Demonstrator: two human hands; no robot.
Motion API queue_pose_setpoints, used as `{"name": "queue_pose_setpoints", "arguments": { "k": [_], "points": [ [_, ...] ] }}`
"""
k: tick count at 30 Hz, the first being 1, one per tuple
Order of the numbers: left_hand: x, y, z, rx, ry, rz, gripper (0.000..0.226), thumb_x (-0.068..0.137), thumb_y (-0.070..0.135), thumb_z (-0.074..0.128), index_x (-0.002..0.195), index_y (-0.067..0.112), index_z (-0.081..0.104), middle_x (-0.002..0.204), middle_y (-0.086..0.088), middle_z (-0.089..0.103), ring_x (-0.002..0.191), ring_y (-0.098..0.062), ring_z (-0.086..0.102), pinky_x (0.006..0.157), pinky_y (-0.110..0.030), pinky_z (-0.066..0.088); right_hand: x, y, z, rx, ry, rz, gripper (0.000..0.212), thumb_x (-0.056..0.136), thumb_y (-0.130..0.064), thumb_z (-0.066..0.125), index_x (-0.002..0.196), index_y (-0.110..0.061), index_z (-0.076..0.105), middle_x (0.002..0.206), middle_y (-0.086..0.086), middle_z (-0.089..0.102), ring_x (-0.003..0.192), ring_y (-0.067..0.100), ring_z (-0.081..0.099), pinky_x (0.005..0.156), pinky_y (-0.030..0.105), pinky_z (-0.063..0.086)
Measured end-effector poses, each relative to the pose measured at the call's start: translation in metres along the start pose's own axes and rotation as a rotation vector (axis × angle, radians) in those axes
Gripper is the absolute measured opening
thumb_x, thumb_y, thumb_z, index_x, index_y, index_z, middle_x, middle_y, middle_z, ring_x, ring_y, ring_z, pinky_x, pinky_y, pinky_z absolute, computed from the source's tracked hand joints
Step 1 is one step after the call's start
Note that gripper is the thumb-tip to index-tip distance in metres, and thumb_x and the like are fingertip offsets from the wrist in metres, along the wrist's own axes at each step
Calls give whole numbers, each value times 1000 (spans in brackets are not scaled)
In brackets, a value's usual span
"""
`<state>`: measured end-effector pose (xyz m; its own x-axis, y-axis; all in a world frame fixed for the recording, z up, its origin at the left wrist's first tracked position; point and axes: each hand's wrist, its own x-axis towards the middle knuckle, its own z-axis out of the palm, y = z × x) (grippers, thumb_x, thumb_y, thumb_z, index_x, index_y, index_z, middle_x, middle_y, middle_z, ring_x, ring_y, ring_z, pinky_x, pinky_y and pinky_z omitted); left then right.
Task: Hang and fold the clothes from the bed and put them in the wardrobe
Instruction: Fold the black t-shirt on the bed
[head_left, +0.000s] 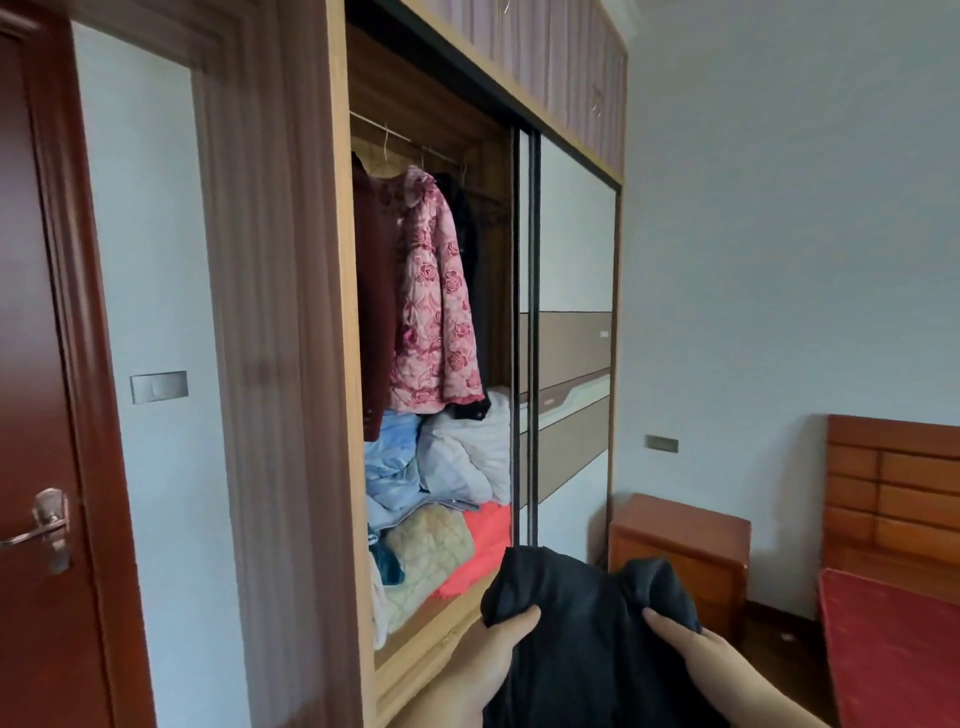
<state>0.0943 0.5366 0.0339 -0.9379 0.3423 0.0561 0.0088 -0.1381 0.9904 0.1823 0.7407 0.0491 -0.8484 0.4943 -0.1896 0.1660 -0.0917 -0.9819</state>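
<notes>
The left hand and right hand are each gripping an upper edge of a dark garment, thumbs pressing on top. The garment is hanging lengthwise downward in front of the open wardrobe, with its lower part cut off by the frame. The fingers behind the cloth are hidden.

I see soft, even daylight on the pale wall — no hard shadows, no glare. The wardrobe interior sits dimmer. Wide-angle bending bows the door frame at left — edges look slightly smeared, detail soft throughout.
</notes>
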Motion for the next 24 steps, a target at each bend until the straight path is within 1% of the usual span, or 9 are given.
{"name": "queue_pose_setpoints", "arguments": {
  "k": [2,3,6,7,8,12,18,20,24],
  "points": [
    [45,-3,11,47,-26,20,29,82,11,77,108,21,70,100,17,70,89,10,64,80,-5,45,39,-5,-2,-1,-17,-16,50,68,-21,86,112,-6,67,84,0,75,86,19,66,88,34,48],
    [68,-3,16,63,-57,2,27,83,13,76,109,20,70,99,17,71,88,11,64,78,-4,46,61,-8,-2,-5,-9,-30,53,64,-21,88,111,-6,67,82,0,74,83,18,66,85,33,49],
    [144,-1,28,86,-129,-73,35,86,22,73,120,16,68,110,4,73,106,-12,66,101,-33,48,136,-19,1,60,34,-83,55,65,-15,88,113,0,66,91,7,72,84,21,66,81,33,51],
    [171,2,32,81,-142,-105,35,86,25,73,120,16,68,111,2,73,108,-17,66,103,-38,47,162,-26,2,84,40,-89,52,66,-13,87,112,1,67,94,10,73,85,24,67,82,34,51],
    [199,6,36,71,-163,-141,34,87,28,72,119,17,68,111,0,73,108,-20,67,103,-41,47,188,-33,4,102,49,-94,47,69,-11,86,110,2,68,93,11,73,84,25,68,79,33,52],
    [300,14,54,74,-206,-232,40,83,38,73,117,17,69,110,-4,73,106,-26,68,101,-45,49,271,-63,1,189,99,-88,16,81,-11,76,93,-5,68,67,4,74,57,18,71,45,22,51],
    [445,10,91,112,-183,-219,55,80,48,73,125,17,62,111,-3,72,101,-23,69,92,-40,55,403,-111,-17,196,145,-115,11,86,-20,72,88,-13,64,72,4,74,65,23,71,49,25,49],
    [501,0,105,140,-178,-203,58,82,51,71,129,18,59,117,-4,68,107,-25,65,97,-42,52,453,-121,-23,189,181,-120,12,86,-21,72,90,-13,63,81,6,72,73,25,68,54,28,48],
    [618,-24,137,146,-230,-232,48,87,51,65,124,21,61,111,-1,70,104,-22,65,95,-39,52,561,-136,-39,138,252,-105,19,84,-20,74,95,-9,63,82,8,69,75,26,66,61,32,50]
  ]
}}
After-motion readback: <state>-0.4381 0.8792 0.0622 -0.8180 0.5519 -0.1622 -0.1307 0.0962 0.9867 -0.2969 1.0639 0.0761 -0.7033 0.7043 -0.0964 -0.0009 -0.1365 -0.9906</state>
